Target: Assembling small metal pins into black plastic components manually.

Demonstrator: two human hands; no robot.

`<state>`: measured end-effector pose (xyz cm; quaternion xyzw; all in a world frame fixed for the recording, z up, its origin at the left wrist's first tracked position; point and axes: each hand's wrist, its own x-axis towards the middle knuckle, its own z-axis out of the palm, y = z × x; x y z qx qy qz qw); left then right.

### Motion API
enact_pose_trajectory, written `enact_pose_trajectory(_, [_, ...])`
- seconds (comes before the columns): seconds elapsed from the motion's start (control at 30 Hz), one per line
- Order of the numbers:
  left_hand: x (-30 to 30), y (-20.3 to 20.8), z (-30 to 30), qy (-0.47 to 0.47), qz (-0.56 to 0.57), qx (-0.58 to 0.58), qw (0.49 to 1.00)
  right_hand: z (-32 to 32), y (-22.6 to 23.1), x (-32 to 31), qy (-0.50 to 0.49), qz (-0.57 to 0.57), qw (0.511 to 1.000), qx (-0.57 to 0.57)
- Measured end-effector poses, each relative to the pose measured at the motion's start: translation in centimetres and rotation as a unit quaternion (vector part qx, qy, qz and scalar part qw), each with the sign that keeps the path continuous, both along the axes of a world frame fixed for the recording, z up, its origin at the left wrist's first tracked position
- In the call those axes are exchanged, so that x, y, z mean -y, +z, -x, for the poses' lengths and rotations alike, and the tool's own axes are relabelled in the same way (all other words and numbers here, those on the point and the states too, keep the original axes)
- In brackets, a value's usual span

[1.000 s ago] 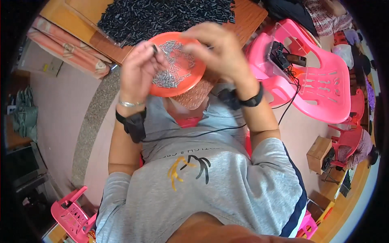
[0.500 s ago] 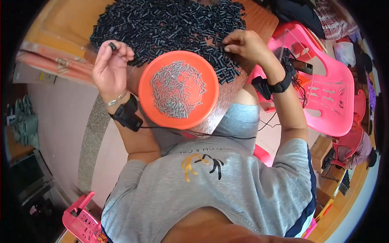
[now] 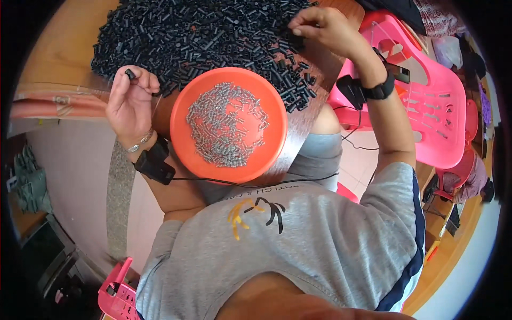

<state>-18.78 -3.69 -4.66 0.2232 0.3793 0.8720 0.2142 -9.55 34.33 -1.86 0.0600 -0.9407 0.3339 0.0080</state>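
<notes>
My left hand (image 3: pixel 129 106) is raised at the left of a round orange-red plastic basin (image 3: pixel 177 125), palm up. Its thumb and forefinger pinch a small black plastic tube (image 3: pixel 129 74). Many small silvery coiled pieces that look like springs (image 3: pixel 226 152) lie in the basin. My right hand (image 3: pixel 333 32) is over the right side of a wide heap of black plastic tubes (image 3: pixel 176 42), beyond the basin. Its fingertips are closed together by dark pieces of the heap; whether one is between them is hidden.
The heap lies on a brown wooden table (image 3: pixel 64 53). A pink plastic chair (image 3: pixel 434 114) stands close on the right, another pink chair (image 3: pixel 120 298) at lower left. Dark bands on both wrists carry a black cable (image 3: pixel 213 182), which crosses in front of the basin.
My right hand has moved farther away over the heap, its fingertips now closer together. My left hand keeps the black tube pinched beside the basin. The whole view has shifted slightly.
</notes>
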Motion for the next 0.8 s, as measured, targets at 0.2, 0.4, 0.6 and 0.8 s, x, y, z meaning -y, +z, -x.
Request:
enact_pose_trajectory(0.2, [-0.1, -0.4, -0.1, -0.014, 0.006, 0.016, 1.0, -4.4, -0.5, 0.2, -0.052, 0.08, 0.99, 0.105])
enact_pose_trajectory(0.4, [-0.7, -0.6, 0.0, -0.034, 0.017, 0.009, 0.999, -5.4, -2.7, 1.2, -0.037, 0.077, 0.996, 0.036])
enact_pose_trajectory(0.6, [-1.0, -0.4, -0.1, -0.036, 0.011, 0.012, 0.999, -4.1, -1.4, 2.8, -0.06, -0.041, 0.996, 0.052])
enact_pose_trajectory(0.8, [-1.3, 0.3, -0.8, -0.028, 0.018, 0.001, 0.999, -2.6, -0.9, 4.6, -0.024, -0.119, 0.991, 0.061])
